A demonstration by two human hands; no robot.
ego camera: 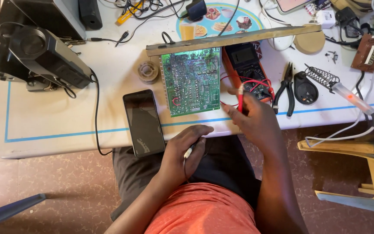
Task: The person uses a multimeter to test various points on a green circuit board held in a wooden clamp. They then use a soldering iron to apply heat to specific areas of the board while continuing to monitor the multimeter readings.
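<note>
White and cluttered, the workbench (44,125) carries a green circuit board (191,81) at its centre, lying flat with its solder side up. Just beside it at 3 o'clock lies an orange multimeter (245,65), red leads looping over its dial. At 9 o'clock of the board a dark phone (143,122) lies face up, and further out at 3 o'clock are pliers (287,86) and a soldering iron (347,93) on its coiled stand.

Closed around a red test probe (240,96), the right hand (256,121) keeps the probe upright near the board's 4 o'clock corner, the tip apparently off the board. Low at the table edge, at 6 o'clock of the board, the left hand (182,149) is curled around a second, dark-leaded probe (189,151), well apart from the board.

Probing well here seems to call for resting the wrist on the table, setting each tip on a single solder point, and keeping the leads clear of the dial.
</note>
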